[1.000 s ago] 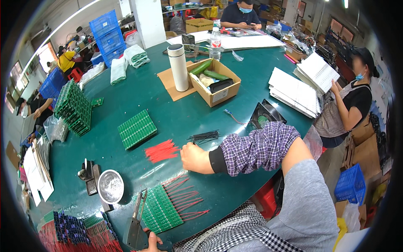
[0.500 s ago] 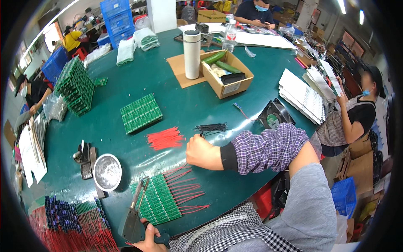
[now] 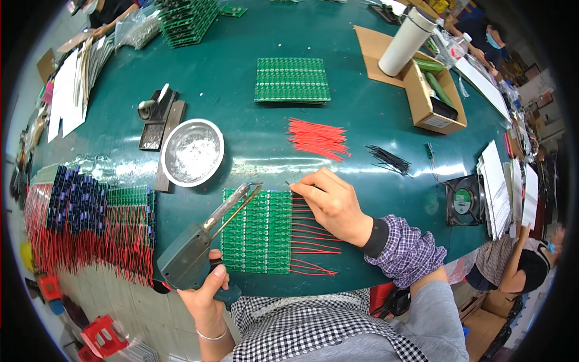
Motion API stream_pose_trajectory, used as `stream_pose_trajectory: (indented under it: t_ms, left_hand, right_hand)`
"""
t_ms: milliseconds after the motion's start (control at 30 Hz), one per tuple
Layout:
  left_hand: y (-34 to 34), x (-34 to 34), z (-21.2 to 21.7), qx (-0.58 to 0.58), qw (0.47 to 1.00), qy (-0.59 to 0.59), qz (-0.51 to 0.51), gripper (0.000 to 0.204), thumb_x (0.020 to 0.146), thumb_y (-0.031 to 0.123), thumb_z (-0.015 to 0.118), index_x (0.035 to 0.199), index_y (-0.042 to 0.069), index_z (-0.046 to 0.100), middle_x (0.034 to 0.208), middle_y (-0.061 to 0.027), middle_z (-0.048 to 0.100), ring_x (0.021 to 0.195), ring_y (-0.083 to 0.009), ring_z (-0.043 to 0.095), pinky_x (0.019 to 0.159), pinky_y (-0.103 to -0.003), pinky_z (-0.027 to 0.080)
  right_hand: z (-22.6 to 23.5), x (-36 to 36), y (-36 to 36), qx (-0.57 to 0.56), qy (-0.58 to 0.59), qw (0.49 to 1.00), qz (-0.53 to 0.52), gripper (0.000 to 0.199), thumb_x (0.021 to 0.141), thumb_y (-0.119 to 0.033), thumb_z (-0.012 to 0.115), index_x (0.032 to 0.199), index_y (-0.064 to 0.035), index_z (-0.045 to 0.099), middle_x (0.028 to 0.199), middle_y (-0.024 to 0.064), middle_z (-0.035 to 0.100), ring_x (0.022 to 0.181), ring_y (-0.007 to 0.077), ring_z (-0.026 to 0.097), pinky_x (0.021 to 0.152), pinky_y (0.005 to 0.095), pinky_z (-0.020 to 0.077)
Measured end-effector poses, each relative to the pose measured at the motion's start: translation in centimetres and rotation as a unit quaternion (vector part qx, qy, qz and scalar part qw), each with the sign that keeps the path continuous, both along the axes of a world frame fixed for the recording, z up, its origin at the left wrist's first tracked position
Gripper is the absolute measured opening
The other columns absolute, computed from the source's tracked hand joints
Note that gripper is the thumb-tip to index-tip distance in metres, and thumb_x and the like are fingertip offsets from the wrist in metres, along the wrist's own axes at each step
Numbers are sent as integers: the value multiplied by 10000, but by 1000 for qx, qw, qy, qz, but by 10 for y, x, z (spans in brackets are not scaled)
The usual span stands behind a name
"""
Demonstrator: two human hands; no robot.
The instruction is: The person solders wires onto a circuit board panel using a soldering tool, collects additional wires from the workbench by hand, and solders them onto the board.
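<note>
My left hand (image 3: 207, 297) is closed round the handle of a dark soldering gun (image 3: 186, 256). Its metal tip points up and right, over the top of a green circuit board panel (image 3: 256, 235) lying on the table. Red wires (image 3: 315, 234) run out from the panel's right edge. At the panel's top right corner my right hand (image 3: 330, 202) pinches a thin black wire, of which only a short end shows past the fingertips. A pile of loose red wires (image 3: 318, 139) lies beyond my right hand, and a smaller pile of black wires (image 3: 389, 160) to its right.
A metal bowl (image 3: 193, 152) and a soldering stand (image 3: 158, 120) are to the left. Wired boards (image 3: 90, 211) are heaped at the left edge. Another panel stack (image 3: 292, 80) sits farther back. At right are a black fan (image 3: 465, 200) and a cardboard box (image 3: 435, 102); co-workers sit around the table.
My right hand has come from beside the black wires to the panel's top right corner, with a black wire in its fingers. The head view has swung down and left.
</note>
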State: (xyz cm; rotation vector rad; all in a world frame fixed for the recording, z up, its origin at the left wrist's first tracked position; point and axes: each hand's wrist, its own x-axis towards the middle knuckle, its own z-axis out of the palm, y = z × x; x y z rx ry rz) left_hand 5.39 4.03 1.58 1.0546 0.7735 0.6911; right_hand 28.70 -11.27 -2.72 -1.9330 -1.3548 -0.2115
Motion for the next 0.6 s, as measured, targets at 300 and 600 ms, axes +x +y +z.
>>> stream_pose_trajectory:
  t_ms: [300,600]
  left_hand:
    - [-7,-4,-17,114,985,121,-54,415,742,-78,738,1141,-61,624,990,-157,683,575,-128,567,468,-240,435]
    - [-13,7,-13,268,943,180,-80,229,719,71,818,912,-15,729,774,-80,718,628,-141,656,572,-271,504]
  right_hand:
    - [-8,-3,-5,2,-11,1000,17,247,714,62,708,953,-1,702,870,79,687,748,221,656,616,311,541]
    - [-11,-4,-6,-11,-38,999,16,232,705,-13,670,937,-1,682,888,67,662,737,198,626,584,308,530]
